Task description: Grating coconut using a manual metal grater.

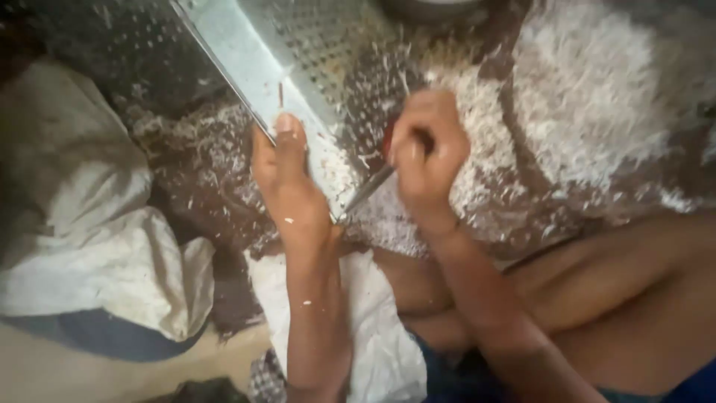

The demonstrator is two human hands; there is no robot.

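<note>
From my remote seat, the biggest thing in view is the dark brown work surface (224, 179), strewn almost everywhere with pale white shavings (597, 97) that pile thickest toward the upper right. To the left lies a bulky, crumpled white cloth sack (82, 216), with a dark blue rounded edge showing under its lower side. A second piece of white cloth (380, 336) lies beneath the forearms, beside the person's bare legs at the lower right.

Next in size is the flat, perforated grey metal grater sheet (298, 52), running diagonally from the top centre down toward the hands, its lower end dusted with shavings.

The left hand (287, 179) rests along the grater's lower left edge, fingers stretched out fairly straight and close together against the metal, steadying it rather than wrapping around anything.

The right hand (426, 153) is curled into a tight fist around the handle of a thin metal tool (367, 190), whose slim blade slants down and left to meet the grater's lower end, just beside the left wrist. I cannot tell what kind of tool it is.
</note>
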